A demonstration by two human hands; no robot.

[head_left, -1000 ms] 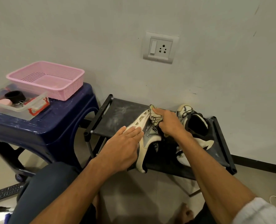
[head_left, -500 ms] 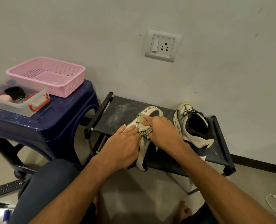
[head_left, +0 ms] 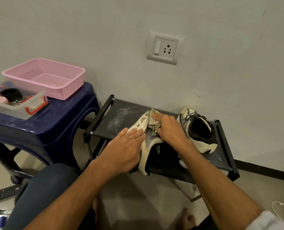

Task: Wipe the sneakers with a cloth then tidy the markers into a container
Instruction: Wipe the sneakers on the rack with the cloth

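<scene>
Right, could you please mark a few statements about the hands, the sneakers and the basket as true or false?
1. The right hand holds a cloth against the tipped sneaker on the rack. True.
2. The left hand grips the cloth. False: the left hand rests flat on the tipped sneaker's sole.
3. The pink basket sits on the blue stool. True.
4. Both sneakers stand upright on the rack. False: only the second sneaker stands upright; the other lies tipped on its side.
</scene>
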